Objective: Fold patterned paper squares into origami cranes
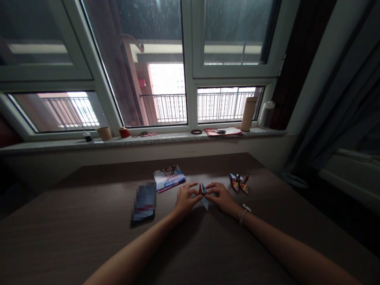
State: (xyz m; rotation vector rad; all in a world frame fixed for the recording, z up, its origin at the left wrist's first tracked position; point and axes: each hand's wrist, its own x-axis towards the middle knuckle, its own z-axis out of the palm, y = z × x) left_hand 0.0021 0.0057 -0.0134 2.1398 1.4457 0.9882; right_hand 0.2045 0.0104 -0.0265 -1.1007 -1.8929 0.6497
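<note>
Between my two hands, over the middle of the brown table (97,202), is a small folded paper piece (204,203) with pointed tips, part red and part light blue. My left hand (187,196) pinches its left side between thumb and fingers. On the other side, the fingertips of my right hand (221,196) grip it too; that wrist wears a thin bracelet (244,213). My fingers cover part of the folds. To the right of my right hand stand patterned folded paper figures (239,183) with pointed ends.
Left of my hands lie a colourful printed booklet (169,177) and a dark, blurred-out flat object (144,204). Behind the table, the stone windowsill (175,137) bears a paper cup (104,133), a red spool (124,132), scissors (221,132) on papers, a tan cylinder (248,114) and a white bottle (266,114).
</note>
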